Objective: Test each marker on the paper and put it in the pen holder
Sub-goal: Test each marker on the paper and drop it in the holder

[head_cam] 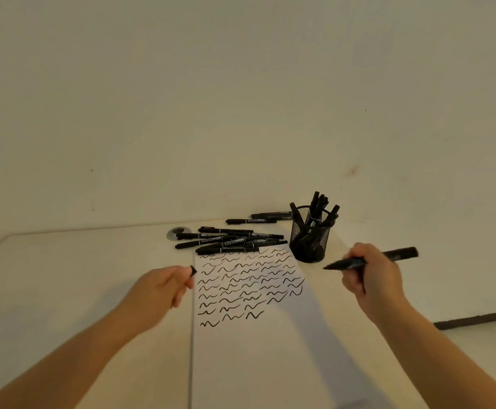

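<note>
Left hand (164, 286) pinches the cap (193, 270) at the paper's (258, 343) left edge. Untested markers (229, 242) lie piled beyond the paper. Right hand (369, 277) grips an uncapped marker (372, 259), long axis roughly horizontal, tip pointing left toward the cap; pen holder (310, 236) sits just beyond, nearer the right hand.

paper (241, 335) lying mid-table | loose markers (229, 240) lying behind it | pen holder (310, 236) standing right of markers, holding more
</note>
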`<control>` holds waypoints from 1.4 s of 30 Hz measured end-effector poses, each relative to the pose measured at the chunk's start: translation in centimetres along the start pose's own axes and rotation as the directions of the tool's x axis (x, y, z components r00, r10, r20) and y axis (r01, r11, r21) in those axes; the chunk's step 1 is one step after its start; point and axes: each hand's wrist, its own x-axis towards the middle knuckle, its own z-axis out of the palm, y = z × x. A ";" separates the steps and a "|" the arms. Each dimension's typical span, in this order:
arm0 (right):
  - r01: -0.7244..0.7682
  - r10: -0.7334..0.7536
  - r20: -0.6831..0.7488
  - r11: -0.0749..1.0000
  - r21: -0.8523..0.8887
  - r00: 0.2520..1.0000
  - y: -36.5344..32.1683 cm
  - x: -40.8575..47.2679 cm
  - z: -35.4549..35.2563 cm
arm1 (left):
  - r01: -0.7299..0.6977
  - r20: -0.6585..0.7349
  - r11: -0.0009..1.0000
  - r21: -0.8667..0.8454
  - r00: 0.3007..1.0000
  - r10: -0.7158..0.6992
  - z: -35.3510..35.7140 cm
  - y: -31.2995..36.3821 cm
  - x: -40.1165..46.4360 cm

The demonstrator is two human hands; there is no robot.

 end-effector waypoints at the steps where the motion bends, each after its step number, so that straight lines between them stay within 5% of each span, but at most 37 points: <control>1: 0.023 -0.017 0.045 0.990 -0.140 0.999 0.6 0.2 -0.3 | 0.031 0.018 0.999 -0.022 0.999 -0.030 -0.1 -0.5 0.3; 4: 0.083 0.049 0.277 0.892 -0.445 0.960 3.4 -0.3 1.2 | -0.015 0.054 0.999 0.039 0.998 0.013 2.1 -0.6 0.6; 7: 0.039 0.150 0.374 0.891 -0.453 0.915 5.6 -0.7 2.5 | -0.080 0.047 0.994 0.076 0.996 0.077 5.1 -0.5 0.4; 15: 0.182 -0.100 0.183 0.837 -0.515 0.978 8.6 -0.8 1.7 | -0.124 0.025 0.981 0.150 0.992 0.122 7.3 -2.2 0.8; 22: 0.273 -0.035 0.365 0.731 -0.625 0.930 8.6 -1.3 2.1 | -0.105 0.025 0.989 0.104 0.994 0.103 7.3 -2.4 0.7; 34: 0.354 -0.242 0.259 0.660 -0.662 0.935 8.6 -1.3 1.3 | -0.108 0.052 0.992 0.071 0.993 0.105 7.1 -2.2 0.3; 37: 0.395 -0.352 0.189 0.724 -0.566 0.917 8.2 -1.5 1.3 | -0.134 0.051 0.989 0.058 0.990 0.131 7.1 -1.9 0.1; 42: 0.293 -0.242 0.192 0.903 -0.315 0.951 7.8 -1.5 1.3 | -0.222 0.050 0.967 0.126 0.975 0.218 7.2 -1.4 -0.4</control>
